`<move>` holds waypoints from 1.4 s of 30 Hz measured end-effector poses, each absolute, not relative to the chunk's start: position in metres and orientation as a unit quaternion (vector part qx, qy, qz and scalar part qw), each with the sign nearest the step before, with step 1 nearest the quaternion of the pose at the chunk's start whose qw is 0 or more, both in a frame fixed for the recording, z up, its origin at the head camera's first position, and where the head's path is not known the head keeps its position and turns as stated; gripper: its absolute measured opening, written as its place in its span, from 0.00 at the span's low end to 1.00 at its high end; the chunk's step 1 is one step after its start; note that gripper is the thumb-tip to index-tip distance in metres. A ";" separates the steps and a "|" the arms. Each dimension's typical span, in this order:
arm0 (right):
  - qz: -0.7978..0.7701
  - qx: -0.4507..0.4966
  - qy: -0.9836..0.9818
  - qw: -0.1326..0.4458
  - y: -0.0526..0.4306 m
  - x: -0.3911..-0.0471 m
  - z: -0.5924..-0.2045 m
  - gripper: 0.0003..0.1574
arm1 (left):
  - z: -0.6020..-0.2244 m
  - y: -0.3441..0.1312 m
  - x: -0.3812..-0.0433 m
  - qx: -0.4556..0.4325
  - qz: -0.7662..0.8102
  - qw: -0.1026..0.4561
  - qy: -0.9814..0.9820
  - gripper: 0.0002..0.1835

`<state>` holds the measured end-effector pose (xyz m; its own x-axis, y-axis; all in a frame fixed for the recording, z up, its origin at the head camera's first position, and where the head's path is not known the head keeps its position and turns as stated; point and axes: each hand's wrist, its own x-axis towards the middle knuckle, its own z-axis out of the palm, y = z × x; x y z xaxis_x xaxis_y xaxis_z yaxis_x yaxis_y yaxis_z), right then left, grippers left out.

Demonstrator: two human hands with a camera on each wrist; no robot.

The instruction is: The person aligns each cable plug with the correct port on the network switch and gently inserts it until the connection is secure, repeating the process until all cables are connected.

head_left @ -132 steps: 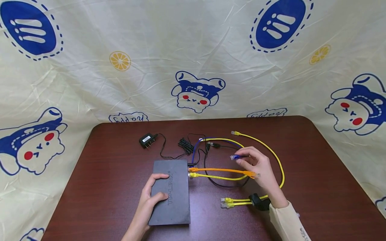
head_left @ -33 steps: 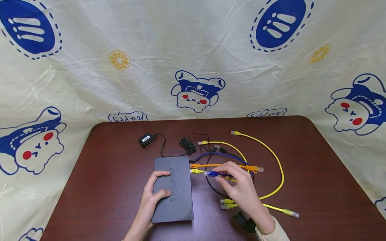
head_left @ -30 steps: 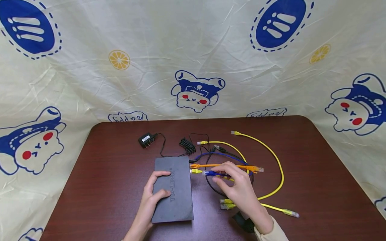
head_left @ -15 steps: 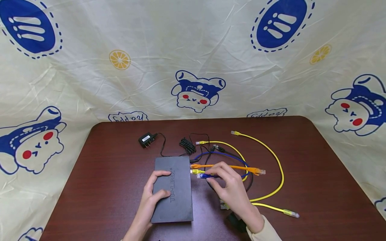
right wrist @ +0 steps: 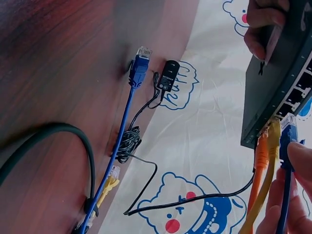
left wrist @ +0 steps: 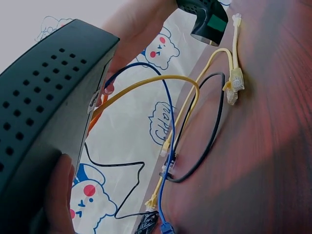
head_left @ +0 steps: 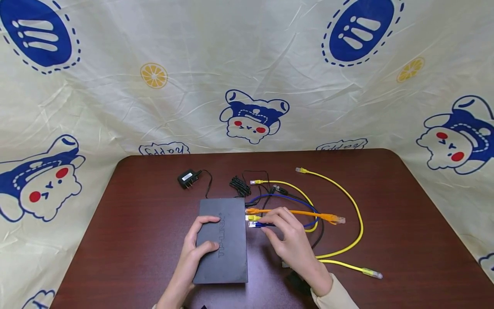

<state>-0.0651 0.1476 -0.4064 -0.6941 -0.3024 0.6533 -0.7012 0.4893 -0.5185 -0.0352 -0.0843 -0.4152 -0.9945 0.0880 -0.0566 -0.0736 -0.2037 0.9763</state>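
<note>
My left hand (head_left: 193,253) grips the dark TP-LINK network switch (head_left: 233,266) by its left side, thumb and a finger on top. In the right wrist view other fingers (right wrist: 263,24) of that hand wrap its far side, and it is held up off the table. My right hand (head_left: 289,244) pinches the blue network cable plug (head_left: 257,224) between thumb and fingers. In the right wrist view its clear tip is right at a port beside the yellow plug (right wrist: 273,131). The orange cable (head_left: 299,212) and yellow cable sit in neighbouring ports.
A black power adapter (head_left: 188,179) and bundled cord (head_left: 240,186) lie behind the switch. The blue cable's other plug (right wrist: 140,68) is on the table. A long yellow cable (head_left: 359,214) curves at the right; another yellow plug (head_left: 372,273) lies near the right sleeve.
My right hand has carried the blue plug left and nearer me, from the cables to the switch's port side. My left hand has kept its grip; the switch has shifted slightly.
</note>
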 end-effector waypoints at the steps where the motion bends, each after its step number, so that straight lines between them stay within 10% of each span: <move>1: 0.402 0.304 -0.828 0.248 0.148 -0.065 -0.406 0.24 | -0.415 -0.084 -0.035 0.007 0.776 0.052 0.628 0.28; 42: 0.432 0.325 -0.793 0.281 0.141 -0.068 -0.416 0.21 | -0.407 -0.080 -0.035 0.026 0.760 0.053 0.647 0.27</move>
